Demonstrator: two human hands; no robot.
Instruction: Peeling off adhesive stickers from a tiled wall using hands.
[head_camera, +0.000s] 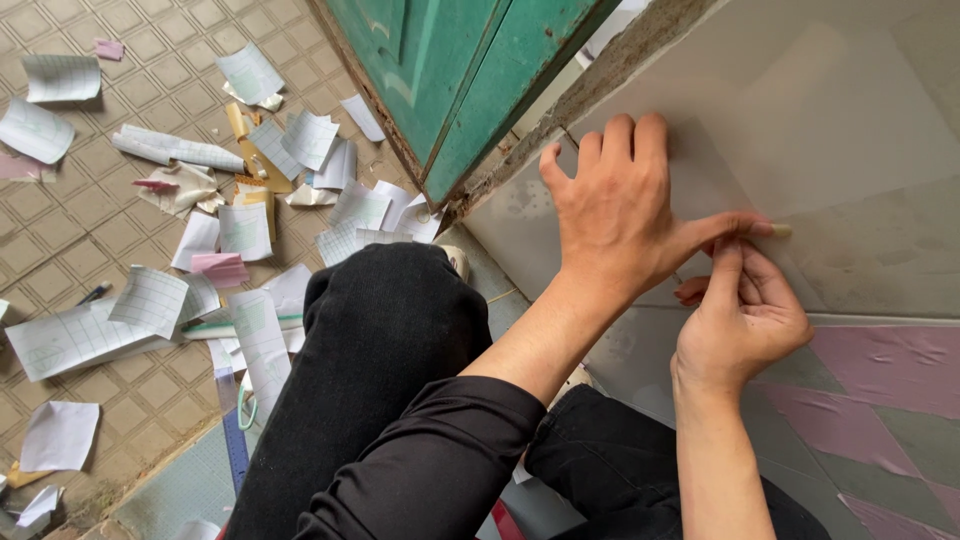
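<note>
My left hand (622, 205) lies flat on a pale sheet (800, 140) that rests against the grey tiled wall, fingers spread, thumb stretched to the right. My right hand (742, 315) sits just below it, its forefinger and thumb meeting the left thumb tip at a small pale strip, perhaps tape (781, 230), on the sheet. What exactly the right fingers pinch is too small to tell. My knees in black trousers (375, 370) are drawn up below the hands.
A green wooden door (450, 70) stands left of the wall. Several cut paper pieces (150, 300) and scraps litter the brown tiled floor (90, 225). A blue ruler (235, 440) and scissors (246, 408) lie beside my leg. Pink patterned tiles (880, 370) sit at lower right.
</note>
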